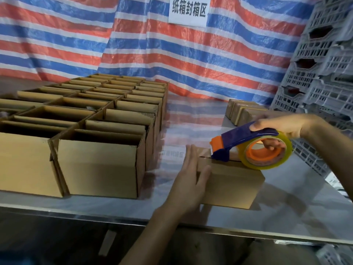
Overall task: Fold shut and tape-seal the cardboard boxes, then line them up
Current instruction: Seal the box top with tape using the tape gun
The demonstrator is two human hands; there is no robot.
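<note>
1. The left hand (191, 175), fingers straight, presses flat on the box's (233, 178) left end. The right hand (282, 129) grips the dispenser (248, 142), its blade end on the top seam.
2. Risk: if the left hand slackens, the pull could slide the box on the table (286, 207), and the tape might wander off the seam or wrinkle.
3. The box lies between the hands, under the dispenser; open boxes (99, 150) stand to the left.

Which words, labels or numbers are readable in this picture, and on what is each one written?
"纸箱封箱区": printed on the white paper sign that hangs on the striped tarp.
Faint print on the table, beside the closed box: too blurred to read.
Open boxes and tape dispenser: no text visible.
</note>
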